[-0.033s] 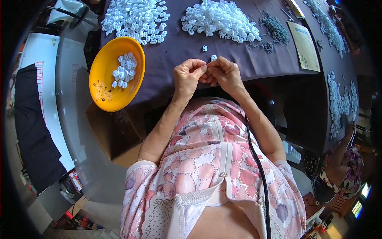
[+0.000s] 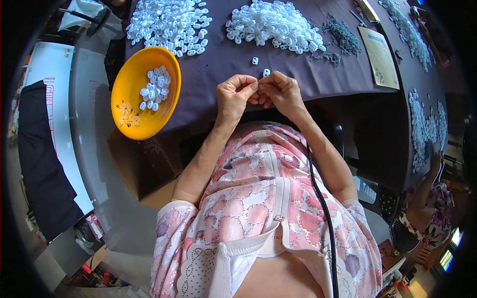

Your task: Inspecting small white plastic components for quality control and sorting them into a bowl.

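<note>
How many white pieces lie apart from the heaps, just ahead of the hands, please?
2: one white piece on the dark cloth, and another nearer, close to the right hand. More may be hidden by that hand or the left hand.

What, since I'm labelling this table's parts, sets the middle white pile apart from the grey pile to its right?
The white pile is larger; the grey pile is smaller. The white pile holds chunky rounded pieces; the grey pile looks finer and stringier. Both lie loose on the dark cloth.
</note>
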A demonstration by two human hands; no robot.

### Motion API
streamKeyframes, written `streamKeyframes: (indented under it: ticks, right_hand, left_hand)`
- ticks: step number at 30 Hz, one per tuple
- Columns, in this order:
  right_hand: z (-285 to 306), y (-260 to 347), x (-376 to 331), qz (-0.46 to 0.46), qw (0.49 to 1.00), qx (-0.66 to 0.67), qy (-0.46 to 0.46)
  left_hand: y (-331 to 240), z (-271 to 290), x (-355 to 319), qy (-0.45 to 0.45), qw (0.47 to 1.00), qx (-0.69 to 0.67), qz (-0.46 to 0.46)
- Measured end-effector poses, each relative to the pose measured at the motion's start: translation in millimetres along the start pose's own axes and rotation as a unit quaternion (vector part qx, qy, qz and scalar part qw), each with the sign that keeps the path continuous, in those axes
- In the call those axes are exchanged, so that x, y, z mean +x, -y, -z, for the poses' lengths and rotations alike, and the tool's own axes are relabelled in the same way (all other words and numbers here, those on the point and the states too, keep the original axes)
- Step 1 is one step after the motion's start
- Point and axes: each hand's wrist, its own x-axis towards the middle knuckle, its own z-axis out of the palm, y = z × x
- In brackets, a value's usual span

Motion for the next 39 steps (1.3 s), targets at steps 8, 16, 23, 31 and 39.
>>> streamKeyframes:
  ticks: [8,16,23,31,39]
  right_hand:
    - [3,4,3,-0.029,0.999,-0.04,0.017]
    - [5,5,0,0.023,0.996,0.086,-0.02]
    - [33,7,17,0.212,0.94,-0.256,-0.078]
    - [21,14,23,0.229,0.863,-0.448,-0.034]
    - [10,8,25,0.209,0.843,-0.489,-0.083]
  left_hand:
    - [4,-1,1,-0.005,1.0,-0.01,-0.014]
    - [4,-3,6,-0.037,0.995,-0.088,0.026]
    - [1,1,6,-0.038,0.995,-0.083,0.051]
    - [3,4,5,-0.028,0.993,-0.102,0.06]
    - [3,3,5,-0.028,0.992,-0.106,0.056]
